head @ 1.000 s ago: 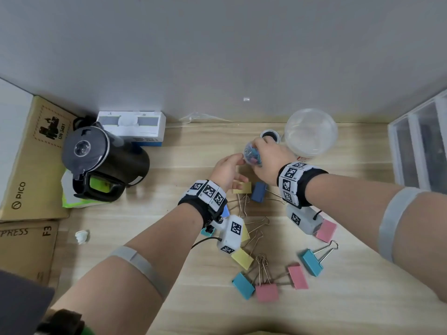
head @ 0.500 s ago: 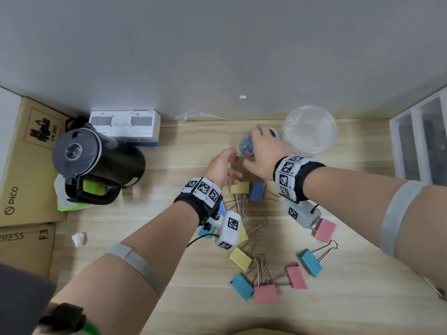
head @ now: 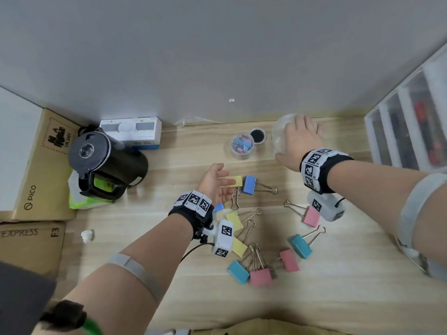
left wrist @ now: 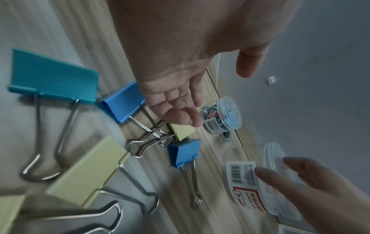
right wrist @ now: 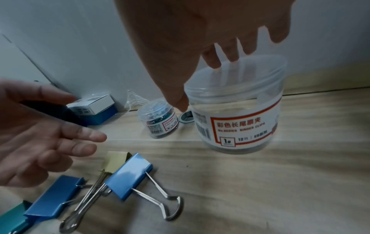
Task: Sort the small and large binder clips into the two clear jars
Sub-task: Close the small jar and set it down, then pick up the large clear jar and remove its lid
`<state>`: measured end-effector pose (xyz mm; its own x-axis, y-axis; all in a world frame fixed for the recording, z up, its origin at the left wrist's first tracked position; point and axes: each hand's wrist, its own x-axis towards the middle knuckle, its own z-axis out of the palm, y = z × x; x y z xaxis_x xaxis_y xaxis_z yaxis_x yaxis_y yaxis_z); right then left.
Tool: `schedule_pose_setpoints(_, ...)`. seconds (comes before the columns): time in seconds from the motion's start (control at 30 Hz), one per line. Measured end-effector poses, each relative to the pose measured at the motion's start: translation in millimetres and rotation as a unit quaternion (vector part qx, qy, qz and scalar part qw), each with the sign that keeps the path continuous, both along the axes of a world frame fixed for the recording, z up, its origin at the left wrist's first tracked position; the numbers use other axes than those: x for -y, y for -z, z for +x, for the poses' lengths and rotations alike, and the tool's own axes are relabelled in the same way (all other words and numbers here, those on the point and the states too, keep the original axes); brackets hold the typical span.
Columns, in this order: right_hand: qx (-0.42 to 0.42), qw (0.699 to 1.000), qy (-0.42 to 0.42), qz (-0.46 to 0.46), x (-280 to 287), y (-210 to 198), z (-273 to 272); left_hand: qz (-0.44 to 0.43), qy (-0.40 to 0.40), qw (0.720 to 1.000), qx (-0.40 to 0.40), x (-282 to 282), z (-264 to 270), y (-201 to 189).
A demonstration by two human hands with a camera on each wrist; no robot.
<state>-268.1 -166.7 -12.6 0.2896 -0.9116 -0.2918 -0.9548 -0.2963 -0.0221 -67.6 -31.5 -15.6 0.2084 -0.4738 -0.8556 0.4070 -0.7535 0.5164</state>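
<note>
A small clear jar (head: 242, 145) (left wrist: 222, 117) (right wrist: 160, 121) full of small clips stands lidded near the back of the table, with no hand on it. To its right stands the large clear jar (head: 280, 134) (right wrist: 240, 126), which looks empty. My right hand (head: 297, 139) (right wrist: 206, 79) is spread over its lid with the fingers straight and the thumb beside its wall. My left hand (head: 225, 176) (left wrist: 216, 90) hovers open and empty just above a yellow large clip (head: 235, 181) and beside a blue one (head: 249, 184) (right wrist: 130, 174). Several large clips (head: 300, 245) lie scattered in front.
A black kettle (head: 106, 163) and a white box (head: 130, 131) stand at the back left, with cardboard boxes (head: 36, 165) beyond them. A clear drawer unit (head: 408, 131) lines the right edge. A black round disc (head: 258, 135) sits between the jars.
My right hand has let go of the small jar, which now stands on the table, and moved right over the large jar. My left hand has drawn back and opened.
</note>
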Motion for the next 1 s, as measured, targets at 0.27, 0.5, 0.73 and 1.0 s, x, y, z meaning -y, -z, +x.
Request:
schedule_pose_setpoints(0.27,0.03,0.996,0.078,0.039,-38.2,-15.2,-20.6,0.0,0.022,1.0,-0.011,-27.5,-21.7,-5.6)
schedule_pose_setpoints(0.5,0.273,0.922,0.153,0.227,-54.1,-41.2,-13.7,-0.007,0.018,0.992,-0.121,-42.5,-34.8,-15.0)
schedule_pose_setpoints(0.73,0.342,0.846,0.195,0.361,-81.5,-43.7,-2.7,-0.057,0.024,0.975,-0.214,-57.6,-38.2,-18.0)
schedule_pose_setpoints(1.0,0.366,0.842,0.176,0.356,-94.2,-38.9,-8.0,-0.058,0.024,0.974,-0.217,-68.0,-37.8,-14.6)
